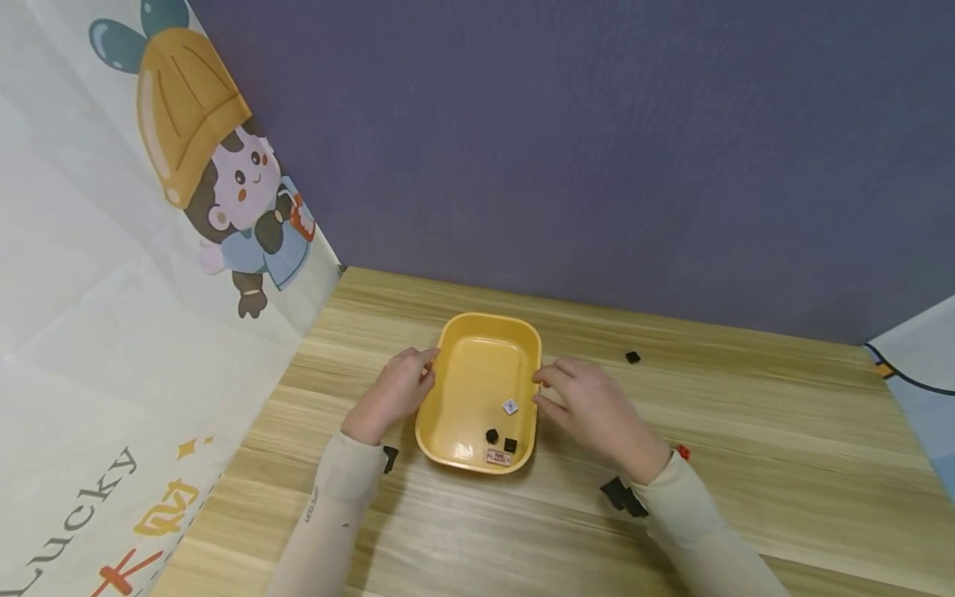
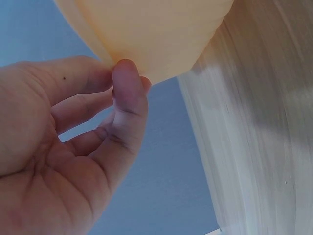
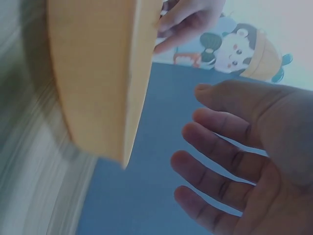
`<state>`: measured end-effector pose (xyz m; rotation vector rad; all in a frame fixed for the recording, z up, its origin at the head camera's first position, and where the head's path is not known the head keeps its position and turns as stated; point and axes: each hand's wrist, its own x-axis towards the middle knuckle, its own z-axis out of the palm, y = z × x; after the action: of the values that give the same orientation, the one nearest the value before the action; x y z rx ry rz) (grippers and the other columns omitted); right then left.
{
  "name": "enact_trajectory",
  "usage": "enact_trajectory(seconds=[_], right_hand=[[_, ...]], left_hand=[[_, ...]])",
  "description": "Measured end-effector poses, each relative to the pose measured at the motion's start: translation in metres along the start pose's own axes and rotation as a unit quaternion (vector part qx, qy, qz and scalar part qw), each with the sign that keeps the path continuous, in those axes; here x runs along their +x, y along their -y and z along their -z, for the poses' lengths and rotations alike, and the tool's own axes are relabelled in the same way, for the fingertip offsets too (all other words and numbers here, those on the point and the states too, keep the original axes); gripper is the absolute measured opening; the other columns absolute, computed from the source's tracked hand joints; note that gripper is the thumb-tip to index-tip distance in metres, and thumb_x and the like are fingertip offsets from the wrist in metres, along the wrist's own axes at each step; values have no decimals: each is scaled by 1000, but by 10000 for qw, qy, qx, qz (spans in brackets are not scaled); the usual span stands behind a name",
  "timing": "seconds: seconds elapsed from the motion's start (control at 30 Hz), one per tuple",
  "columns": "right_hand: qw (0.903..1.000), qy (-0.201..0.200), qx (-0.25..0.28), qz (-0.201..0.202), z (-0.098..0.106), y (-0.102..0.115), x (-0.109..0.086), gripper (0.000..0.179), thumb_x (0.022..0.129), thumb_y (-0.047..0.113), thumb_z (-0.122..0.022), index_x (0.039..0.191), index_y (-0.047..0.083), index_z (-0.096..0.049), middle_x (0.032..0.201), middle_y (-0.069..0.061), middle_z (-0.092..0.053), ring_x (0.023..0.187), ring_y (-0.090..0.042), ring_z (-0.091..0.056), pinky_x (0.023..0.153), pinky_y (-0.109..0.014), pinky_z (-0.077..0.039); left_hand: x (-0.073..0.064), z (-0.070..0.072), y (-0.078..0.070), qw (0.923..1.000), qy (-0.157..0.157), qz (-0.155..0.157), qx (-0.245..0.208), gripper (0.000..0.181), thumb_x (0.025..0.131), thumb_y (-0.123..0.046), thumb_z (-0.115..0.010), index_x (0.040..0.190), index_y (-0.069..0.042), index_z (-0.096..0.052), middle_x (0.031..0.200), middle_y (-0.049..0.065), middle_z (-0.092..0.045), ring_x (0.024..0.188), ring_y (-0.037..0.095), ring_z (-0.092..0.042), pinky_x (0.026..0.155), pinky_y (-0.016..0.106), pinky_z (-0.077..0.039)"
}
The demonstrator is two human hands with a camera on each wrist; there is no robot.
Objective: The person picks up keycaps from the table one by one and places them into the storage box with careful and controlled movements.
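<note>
A yellow plastic tray with rounded corners is at the middle of the wooden table. Inside it, near its lower right corner, lie a small white square piece, two small black pieces and a pinkish printed piece. My left hand pinches the tray's left rim between thumb and fingers, as the left wrist view shows up close. At the right side is my right hand, its fingers relaxed and spread. A gap separates these fingertips from the tray wall in the right wrist view.
On the wooden table lie a black piece at the back right, dark pieces by the right sleeve, a red piece and a black piece by the left sleeve. A dark blue panel stands behind.
</note>
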<state>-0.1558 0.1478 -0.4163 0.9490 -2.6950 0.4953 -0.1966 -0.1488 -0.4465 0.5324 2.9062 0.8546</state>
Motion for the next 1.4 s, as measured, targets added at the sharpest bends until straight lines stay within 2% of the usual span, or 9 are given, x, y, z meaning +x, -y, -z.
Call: enact_trajectory(seconds=[0.17, 0.33, 0.57, 0.87, 1.13, 1.4], right_hand=[[9997, -226, -70, -95, 0, -24, -8, 25, 85, 16, -81, 106, 5, -72, 97, -6, -69, 85, -23, -66, 73, -40, -57], [9984, -174, -242, -486, -2, -54, -19, 23, 87, 17, -79, 107, 6, -72, 96, -7, -69, 82, -24, -65, 66, -41, -56], [9939, 28, -145, -1091, 2, -95, -34, 25, 91, 14, -74, 112, 1, -69, 105, -15, -67, 85, -30, -65, 68, -46, -56], [9882, 338, -93, -1490, 5, -148, -45, 30, 91, 5, -68, 119, -6, -66, 107, -25, -64, 88, -39, -66, 70, -53, -57], [9780, 1024, -106, -1816, -3, -171, -40, 33, 92, 4, -67, 122, -7, -63, 115, -27, -63, 101, -44, -61, 85, -60, -51], [9746, 1258, -103, -1849, -11, -175, -37, 30, 92, 0, -65, 122, -4, -65, 115, -28, -62, 104, -47, -60, 84, -61, -52]], left_hand=[[-1, 0, -1, 10000, -46, -23, -1, 40, 96, 2, -59, 135, 8, -57, 96, 15, -62, 82, 22, -59, 67, 28, -54], [-2, 1, 0, 10000, -69, -47, 7, 40, 96, 2, -59, 135, 8, -57, 95, 14, -62, 81, 21, -59, 66, 27, -54], [-2, 1, 0, 10000, -63, -12, -33, 40, 96, 2, -59, 135, 8, -57, 96, 14, -63, 81, 21, -59, 66, 27, -54], [-3, 1, 1, 10000, -20, 13, -42, 41, 96, 1, -59, 136, 9, -56, 99, 15, -63, 82, 21, -59, 67, 27, -54], [-1, 0, 2, 10000, 7, -10, -35, 41, 96, 2, -59, 136, 9, -55, 99, 16, -63, 80, 20, -59, 65, 25, -54], [0, 0, 0, 10000, 18, -1, -24, 41, 97, 1, -59, 137, 8, -55, 98, 14, -63, 80, 19, -58, 65, 24, -54]])
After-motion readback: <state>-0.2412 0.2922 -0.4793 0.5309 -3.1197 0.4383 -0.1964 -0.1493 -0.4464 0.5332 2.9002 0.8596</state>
